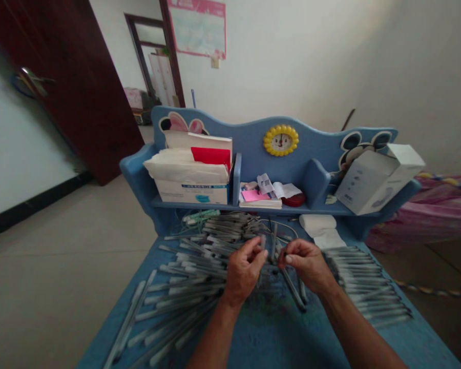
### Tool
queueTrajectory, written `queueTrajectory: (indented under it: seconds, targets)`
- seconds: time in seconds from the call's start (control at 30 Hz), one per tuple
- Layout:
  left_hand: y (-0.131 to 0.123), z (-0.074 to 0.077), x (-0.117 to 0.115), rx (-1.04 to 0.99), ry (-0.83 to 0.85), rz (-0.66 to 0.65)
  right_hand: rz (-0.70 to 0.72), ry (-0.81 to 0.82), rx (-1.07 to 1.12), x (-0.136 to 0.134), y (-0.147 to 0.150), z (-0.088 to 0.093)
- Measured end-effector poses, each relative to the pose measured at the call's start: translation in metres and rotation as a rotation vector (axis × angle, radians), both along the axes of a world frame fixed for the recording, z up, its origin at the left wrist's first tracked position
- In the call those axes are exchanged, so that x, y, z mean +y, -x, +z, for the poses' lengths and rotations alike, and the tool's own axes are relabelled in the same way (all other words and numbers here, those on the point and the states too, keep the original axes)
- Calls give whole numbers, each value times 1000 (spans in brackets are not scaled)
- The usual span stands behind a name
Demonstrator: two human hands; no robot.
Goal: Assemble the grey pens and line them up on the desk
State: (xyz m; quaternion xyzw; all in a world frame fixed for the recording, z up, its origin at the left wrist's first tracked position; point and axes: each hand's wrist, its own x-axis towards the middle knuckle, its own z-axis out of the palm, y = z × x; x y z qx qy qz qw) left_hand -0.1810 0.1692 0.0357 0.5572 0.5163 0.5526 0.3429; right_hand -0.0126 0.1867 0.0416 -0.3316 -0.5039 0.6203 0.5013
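Note:
My left hand [243,269] is closed in a pinch over the middle of the desk, and a translucent pen [263,242] sticks up between its thumb and fingers. To its right, my right hand [305,262] pinches a small black piece [285,254], perhaps a pen part; its exact kind is too small to tell. The two hands are a short gap apart. Several grey translucent pens [188,292] lie in a loose spread beside and beyond my left hand. A few dark pens [293,291] lie under my right hand.
A row of grey pens [369,284] lies along the desk's right side. At the back, the blue shelf [249,138] holds a mask box [192,189], papers, a red case [294,200] and a white box [369,179]. A white paper roll [318,222] lies below it.

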Motion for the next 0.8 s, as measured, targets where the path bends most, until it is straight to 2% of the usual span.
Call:
queueTrajectory:
  seconds: [0.27, 0.43, 0.8]
  targets:
    - [-7, 10, -8, 232, -179, -130, -47, 10, 54, 2, -9, 12]
    - [-9, 14, -9, 335, -199, -207, -99, -78, -105, 6, -15, 19]
    - [-9, 11, -9, 461, -209, -245, -29, -330, -423, 7, -19, 36]
